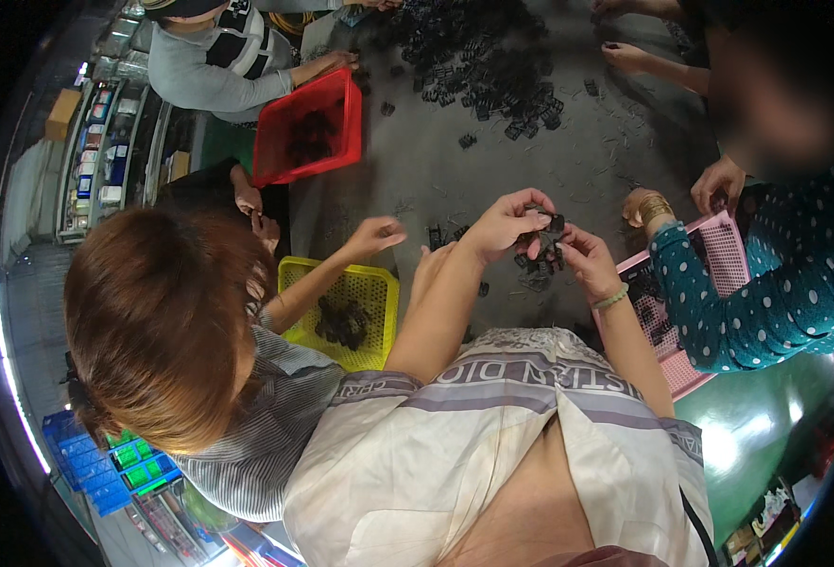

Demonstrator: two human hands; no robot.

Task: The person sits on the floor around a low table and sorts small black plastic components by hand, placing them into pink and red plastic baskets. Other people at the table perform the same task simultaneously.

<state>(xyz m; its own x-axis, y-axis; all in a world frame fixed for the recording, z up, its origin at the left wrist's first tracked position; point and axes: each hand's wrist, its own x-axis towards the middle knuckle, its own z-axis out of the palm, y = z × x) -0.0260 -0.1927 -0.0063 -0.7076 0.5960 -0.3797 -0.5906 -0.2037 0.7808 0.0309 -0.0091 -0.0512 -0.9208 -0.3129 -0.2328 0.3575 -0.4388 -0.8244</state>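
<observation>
In front of my chest, over the grey table (388, 161), both hands meet at a small black plastic part (551, 230). My left hand (509, 227) is closed on it from the left, fingertips pinching its upper side. My right hand (587, 265), a green bead bracelet at its wrist, pinches the same part from the right. Fingers cover much of the part, so its exact shape is hard to make out. A few black pieces (534, 276) lie on the table just below my hands.
Co-workers sit close on both sides and across. A large pile of black parts (492, 66) spreads over the far table. Around me stand a yellow basket (390, 312) and a red bin (352, 123) on the left, and a pink basket (730, 250) on the right.
</observation>
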